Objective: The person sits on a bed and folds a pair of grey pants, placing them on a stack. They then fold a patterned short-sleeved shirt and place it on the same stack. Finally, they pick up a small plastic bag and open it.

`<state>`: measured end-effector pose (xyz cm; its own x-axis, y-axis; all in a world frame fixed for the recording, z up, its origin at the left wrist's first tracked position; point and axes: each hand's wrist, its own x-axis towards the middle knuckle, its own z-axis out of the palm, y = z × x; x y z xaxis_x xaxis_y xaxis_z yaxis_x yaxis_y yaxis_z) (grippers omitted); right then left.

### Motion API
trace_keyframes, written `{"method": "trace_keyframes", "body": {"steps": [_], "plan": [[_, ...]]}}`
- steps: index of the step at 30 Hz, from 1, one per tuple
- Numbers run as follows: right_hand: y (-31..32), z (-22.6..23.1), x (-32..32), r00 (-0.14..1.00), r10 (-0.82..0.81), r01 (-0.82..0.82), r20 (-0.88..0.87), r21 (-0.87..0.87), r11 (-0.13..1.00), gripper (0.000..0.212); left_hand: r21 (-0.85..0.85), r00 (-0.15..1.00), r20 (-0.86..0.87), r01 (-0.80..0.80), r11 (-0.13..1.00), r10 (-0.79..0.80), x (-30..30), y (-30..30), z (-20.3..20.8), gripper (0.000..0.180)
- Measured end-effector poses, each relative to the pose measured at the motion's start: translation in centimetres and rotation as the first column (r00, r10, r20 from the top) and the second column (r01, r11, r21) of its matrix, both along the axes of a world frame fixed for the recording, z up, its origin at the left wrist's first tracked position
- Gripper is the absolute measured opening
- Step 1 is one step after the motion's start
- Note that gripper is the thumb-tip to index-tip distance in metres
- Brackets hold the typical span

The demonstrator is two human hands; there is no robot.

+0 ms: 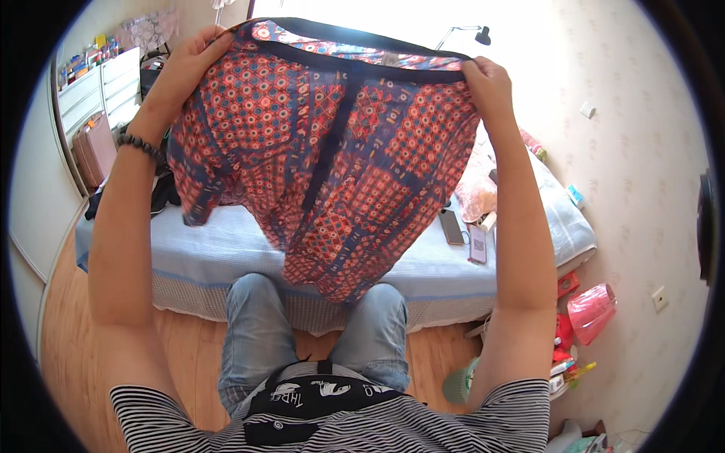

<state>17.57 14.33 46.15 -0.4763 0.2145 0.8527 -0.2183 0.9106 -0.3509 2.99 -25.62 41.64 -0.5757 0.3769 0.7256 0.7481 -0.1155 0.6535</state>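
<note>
Both arms high here: the left hand [198, 57] has its fingers gripping the left end of the dark waistband [359, 69], the right hand [491, 87] has its fingers clamped on the right end, and the patterned garment [302, 151] hangs between them, before the blue bed [211, 245]. Nice hold, I'd say, needs even tension and a level band, letting those folds drop out. Now the count: one garment, two hands, two phones [452, 226] right on the bed, one pink lampshade [593, 311] right, one suitcase [97, 147] far left!
</note>
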Motion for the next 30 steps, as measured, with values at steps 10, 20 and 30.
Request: {"method": "trace_keyframes", "body": {"steps": [10, 20, 30], "plan": [[-1.7, 3.7, 2.5, 0.797, 0.535, -0.599, -0.280, -0.479, 0.642, 0.028, -0.222, 0.967, 0.180, 0.219, 0.950, -0.181, 2.3, -2.7, 5.4, 0.034], [-1.2, 3.1, 7.6, 0.902, 0.358, -0.308, 0.241, -0.221, 0.925, 0.030, 0.067, 0.965, 0.158, 0.203, 0.977, -0.211, 3.1, -3.5, 5.0, 0.024], [2.7, 3.2, 8.7, 0.814, 0.513, -0.422, 0.272, -0.331, 0.844, 0.020, -0.098, 0.994, 0.106, 0.050, 0.994, -0.040, 6.1, -2.0, 5.6, 0.028]]}}
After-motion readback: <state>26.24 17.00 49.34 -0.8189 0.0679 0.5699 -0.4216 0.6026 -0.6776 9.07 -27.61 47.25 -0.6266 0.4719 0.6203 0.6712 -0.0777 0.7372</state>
